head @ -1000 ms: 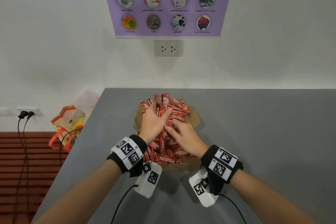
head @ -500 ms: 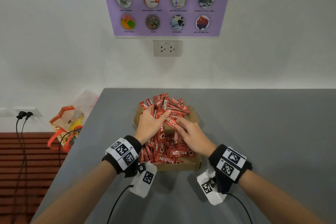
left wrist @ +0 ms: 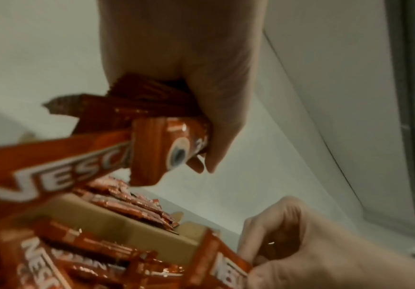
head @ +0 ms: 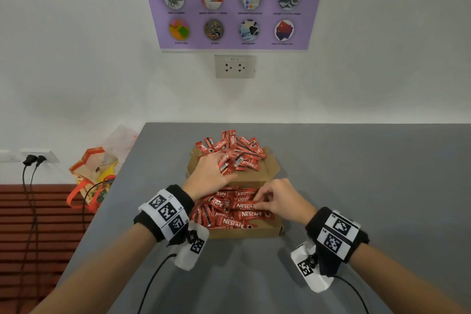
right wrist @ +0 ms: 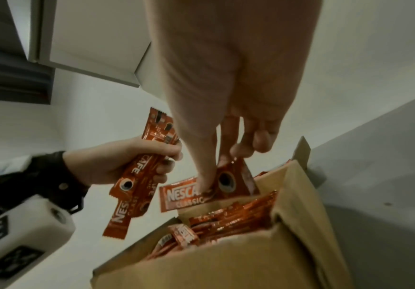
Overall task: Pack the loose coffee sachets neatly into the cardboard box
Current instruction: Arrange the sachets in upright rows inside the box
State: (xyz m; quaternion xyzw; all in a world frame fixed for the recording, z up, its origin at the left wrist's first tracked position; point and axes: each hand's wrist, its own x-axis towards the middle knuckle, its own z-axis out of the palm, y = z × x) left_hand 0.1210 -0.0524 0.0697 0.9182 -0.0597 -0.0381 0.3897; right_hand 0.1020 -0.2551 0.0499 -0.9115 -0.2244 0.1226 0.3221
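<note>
An open cardboard box (head: pixel 244 231) sits on the grey table, its near tray filled with red coffee sachets (head: pixel 237 214). More loose sachets (head: pixel 234 143) lie heaped on the box's raised lid (head: pixel 270 168) behind. My left hand (head: pixel 211 173) grips a bunch of sachets (left wrist: pixel 149 125) over the lid, seen in the right wrist view as a fistful (right wrist: pixel 137 176). My right hand (head: pixel 277 199) pinches one sachet (right wrist: pixel 228 179) between thumb and fingertips above the tray, at its right side.
The table's left edge (head: pixel 107 201) runs close by; beyond it orange and yellow bags (head: pixel 91 176) stand on the floor with plugged cables (head: pixel 30 160). A white wall with a socket (head: pixel 235 66) and a poster rises behind the table.
My left hand has lifted a bunch of sachets from the heap. My right hand moved right and nearer, down to the tray, and now pinches a single sachet.
</note>
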